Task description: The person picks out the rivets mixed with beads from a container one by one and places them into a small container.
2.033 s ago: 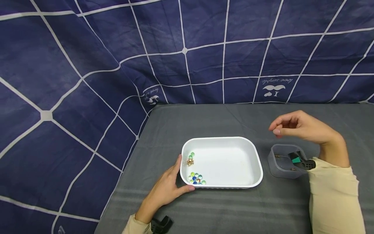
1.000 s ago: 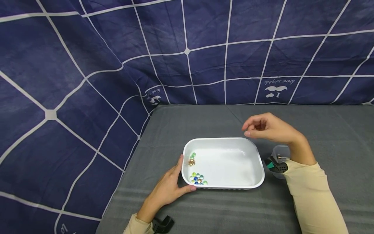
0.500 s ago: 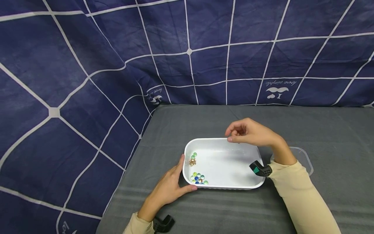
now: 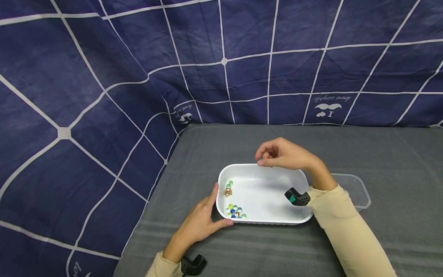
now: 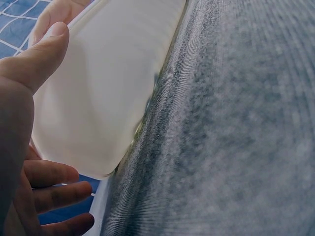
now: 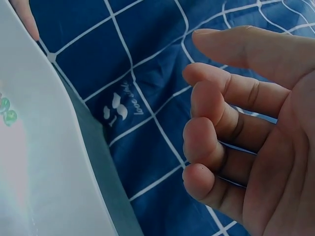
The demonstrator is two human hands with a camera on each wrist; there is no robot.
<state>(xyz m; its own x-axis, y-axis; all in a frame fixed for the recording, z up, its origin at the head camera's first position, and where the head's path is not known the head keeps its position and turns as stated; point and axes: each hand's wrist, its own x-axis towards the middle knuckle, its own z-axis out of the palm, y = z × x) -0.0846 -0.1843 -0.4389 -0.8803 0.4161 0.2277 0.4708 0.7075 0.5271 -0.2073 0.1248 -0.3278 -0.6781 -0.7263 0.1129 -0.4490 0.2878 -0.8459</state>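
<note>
A white tray (image 4: 263, 196) lies on the grey cloth. My left hand (image 4: 197, 223) touches its near left corner, thumb along the front side and fingers along the left side, all fairly straight. Coloured glass marbles (image 4: 240, 209) sit in the tray's near left corner. Along its left side are green marbles (image 4: 230, 182) and a cluster of small gold-coloured pieces (image 4: 227, 191), too small to identify. My right hand (image 4: 288, 154) hovers over the far rim with loosely curled fingers. In the right wrist view nothing shows between the fingertips (image 6: 199, 140).
A clear plastic container (image 4: 360, 188) stands right of the tray, partly hidden by my right sleeve (image 4: 346, 227). Grey cloth (image 4: 225, 140) covers the surface. Behind it and at the left hangs a blue curtain (image 4: 249, 77) with white grid lines.
My right hand has moved left from above the clear container to the tray's far rim, its fingers still loosely curled. The left hand stays at the tray corner. The view has shifted slightly.
</note>
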